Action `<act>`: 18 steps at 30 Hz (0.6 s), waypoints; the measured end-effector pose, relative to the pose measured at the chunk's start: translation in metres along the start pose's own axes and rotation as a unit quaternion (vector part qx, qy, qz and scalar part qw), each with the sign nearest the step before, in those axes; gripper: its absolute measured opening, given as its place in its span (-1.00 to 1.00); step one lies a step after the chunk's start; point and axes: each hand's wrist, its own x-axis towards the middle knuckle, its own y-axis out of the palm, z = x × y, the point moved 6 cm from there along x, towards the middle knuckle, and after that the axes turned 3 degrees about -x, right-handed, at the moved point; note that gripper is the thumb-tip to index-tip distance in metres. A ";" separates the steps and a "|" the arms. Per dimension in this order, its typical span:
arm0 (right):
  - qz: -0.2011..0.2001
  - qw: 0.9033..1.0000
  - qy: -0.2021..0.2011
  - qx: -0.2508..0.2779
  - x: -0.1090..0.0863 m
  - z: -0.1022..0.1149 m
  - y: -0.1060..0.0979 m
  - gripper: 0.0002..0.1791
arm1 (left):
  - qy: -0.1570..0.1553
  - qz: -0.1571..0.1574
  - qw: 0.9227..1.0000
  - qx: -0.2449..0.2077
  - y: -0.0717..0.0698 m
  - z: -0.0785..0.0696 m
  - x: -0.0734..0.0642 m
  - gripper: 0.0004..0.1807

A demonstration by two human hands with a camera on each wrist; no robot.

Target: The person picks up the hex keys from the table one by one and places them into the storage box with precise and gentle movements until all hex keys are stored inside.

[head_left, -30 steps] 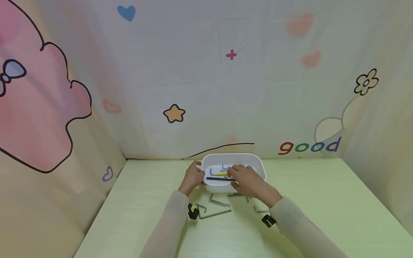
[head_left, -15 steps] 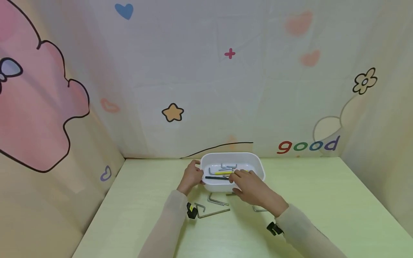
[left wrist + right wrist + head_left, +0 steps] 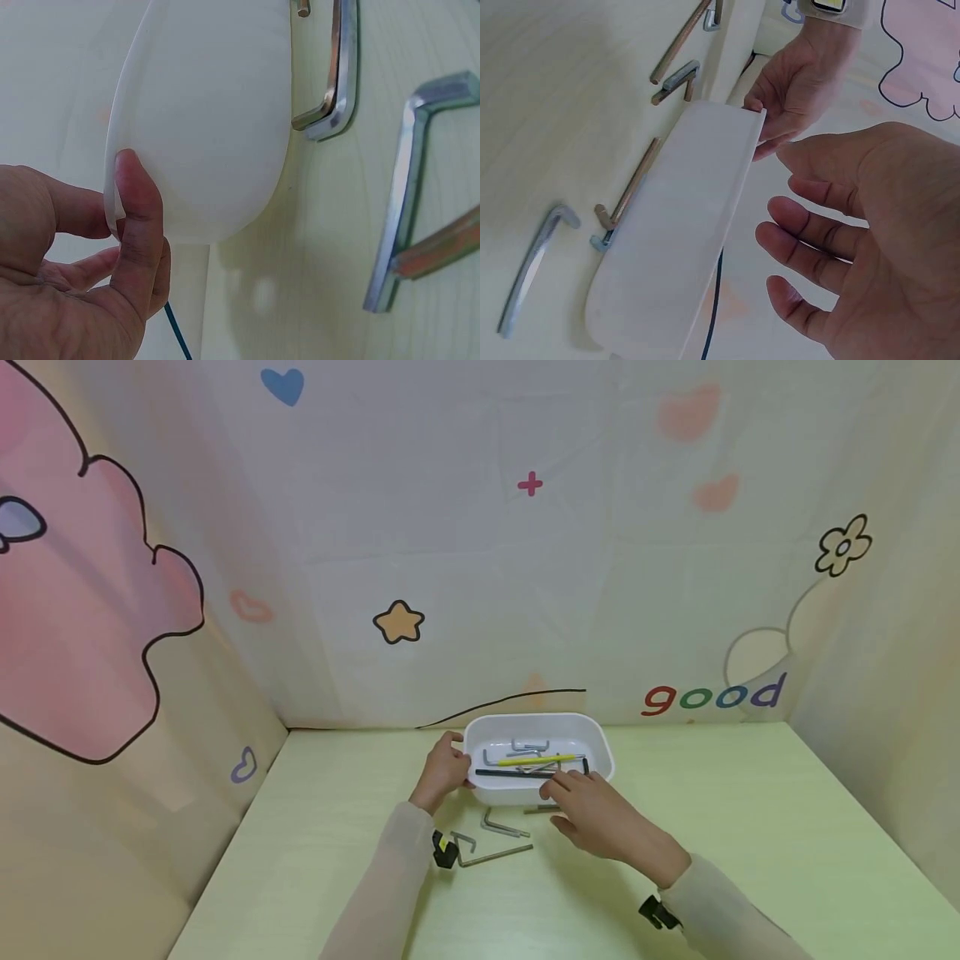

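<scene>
My left hand (image 3: pixel 444 768) grips the left rim of a white plastic tub (image 3: pixel 501 796), fingers and thumb on either side of the wall, as the left wrist view also shows. My right hand (image 3: pixel 603 817) hovers at the tub's near rim with loosely bent fingers; in the right wrist view nothing is between them. Inside the tub lie a black hex key (image 3: pixel 513 774), a slim yellow stick (image 3: pixel 528 761) with a thin metal tip, and several silver hex keys (image 3: pixel 531 747).
On the table before the tub lie paired hex keys (image 3: pixel 506 829), a long hex key (image 3: pixel 497 857) and a short one (image 3: pixel 467 838). Another hex key (image 3: pixel 542 810) lies close along the tub's front. One silver hex key (image 3: pixel 531 270) shows in the right wrist view. A printed curtain (image 3: pixel 450 527) stands behind.
My right hand has drawn back from inside the tub, toward me and rightward, uncovering the yellow stick and the black hex key's bent end. My left hand keeps its grip on the rim.
</scene>
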 end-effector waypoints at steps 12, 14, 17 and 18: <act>0.020 1.000 0.007 -0.002 -0.029 -0.006 0.015 -0.70 | -0.002 0.004 1.000 -0.001 0.000 0.001 -0.001 -0.50; 0.024 1.000 0.010 0.001 -0.033 -0.009 0.017 -0.71 | -0.002 0.003 1.000 -0.002 0.000 0.001 0.000 -0.50; 0.023 1.000 0.014 0.009 -0.039 -0.011 0.020 -0.72 | -0.002 0.003 1.000 -0.004 0.000 0.001 0.000 -0.50; 0.021 1.000 0.013 0.011 -0.040 -0.012 0.021 -0.72 | -0.003 0.001 1.000 -0.005 -0.001 0.001 0.000 -0.50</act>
